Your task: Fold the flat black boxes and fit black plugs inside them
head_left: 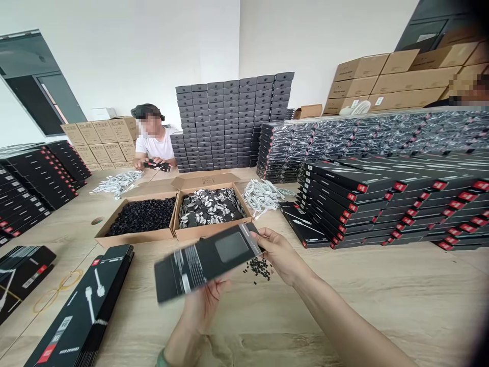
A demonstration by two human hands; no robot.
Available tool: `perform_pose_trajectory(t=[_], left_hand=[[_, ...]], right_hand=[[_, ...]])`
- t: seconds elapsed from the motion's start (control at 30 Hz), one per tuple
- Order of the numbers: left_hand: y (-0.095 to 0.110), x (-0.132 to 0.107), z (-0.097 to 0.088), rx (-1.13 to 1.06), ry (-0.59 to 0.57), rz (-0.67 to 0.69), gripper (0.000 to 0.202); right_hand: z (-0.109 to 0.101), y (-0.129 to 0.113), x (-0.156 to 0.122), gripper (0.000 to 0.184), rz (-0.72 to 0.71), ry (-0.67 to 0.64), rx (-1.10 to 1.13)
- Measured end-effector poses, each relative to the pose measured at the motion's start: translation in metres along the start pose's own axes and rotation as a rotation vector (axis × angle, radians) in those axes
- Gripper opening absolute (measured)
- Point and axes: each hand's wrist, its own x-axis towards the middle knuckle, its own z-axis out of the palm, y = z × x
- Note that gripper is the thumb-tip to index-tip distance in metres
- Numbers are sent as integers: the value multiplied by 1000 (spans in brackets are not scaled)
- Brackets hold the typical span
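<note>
A flat black cable box point(202, 262) with white print and a window on its face is held tilted above the table in front of me. My right hand point(277, 252) pinches its right end between thumb and fingers. From below, my left hand point(204, 303) grips the box near its middle, most of its fingers hidden behind it. Loose small black pieces point(260, 269) lie on the table just under the right end. To the left, a stack of flat black cable boxes point(78, 311) with a white cable picture lies lengthwise.
Beyond my hands stand an open carton point(133, 238) of small black pieces and another carton point(187, 233) of black-and-white tags. White cables point(263, 196) are heaped beside them. Stacked cable boxes point(367, 204) rise at right. Across the table sits a co-worker point(156, 145) holding a similar box.
</note>
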Motion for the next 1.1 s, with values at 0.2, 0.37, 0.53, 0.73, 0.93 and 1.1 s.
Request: perform_pose_trajectory(t=[0.2, 0.37, 0.53, 0.73, 0.93, 1.1], left_hand=[[-3, 4, -15, -444, 313, 43, 49], [0, 8, -27, -382, 491, -70, 44], [6, 0, -15, -279, 316, -63, 40], [1, -8, 1, -58, -25, 16, 46], [-8, -9, -1, -73, 158, 42, 82], [-7, -6, -5, -66, 154, 65, 64]], right_hand=[[-2, 3, -5, 41, 129, -285, -80], [-21, -6, -17, 30, 180, -571, -452], [-29, -19, -22, 104, 42, -636, -404], [3, -9, -16, 42, -123, -248, -120], [17, 3, -13, 38, -200, -142, -142], [26, 4, -22, 28, -283, -130, -247]])
